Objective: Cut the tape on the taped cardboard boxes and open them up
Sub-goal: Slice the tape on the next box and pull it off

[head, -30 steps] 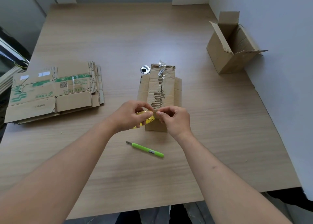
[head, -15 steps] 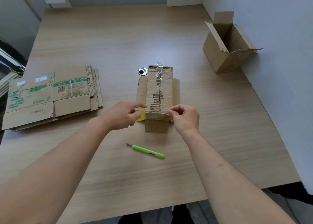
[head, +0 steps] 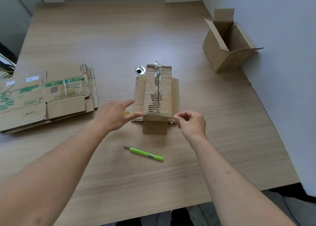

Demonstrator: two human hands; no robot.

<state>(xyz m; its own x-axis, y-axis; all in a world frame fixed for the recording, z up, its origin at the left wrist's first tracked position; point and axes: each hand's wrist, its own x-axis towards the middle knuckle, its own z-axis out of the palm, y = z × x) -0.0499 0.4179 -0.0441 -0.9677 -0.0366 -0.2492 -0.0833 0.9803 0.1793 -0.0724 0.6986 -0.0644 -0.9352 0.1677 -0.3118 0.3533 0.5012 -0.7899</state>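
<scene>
Head view: two boxes (head: 158, 92) (head: 227, 43), one knife (head: 145, 154), two hands (head: 113, 116) (head: 192, 123).

A pale wooden table (head: 102, 38) stands against white walls (head: 282, 20).

Taped box (head: 158, 96) at frame centre on the table (head: 222, 123), knife (head: 145, 155) below it, flattened cardboard (head: 44, 97) at left, open box (head: 227, 43) at upper right.

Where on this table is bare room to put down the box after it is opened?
Bare wood lies beyond the taped box, left of the open box, and along the near edge below the green utility knife. The left side is crowded by the flattened cardboard stack.
</scene>
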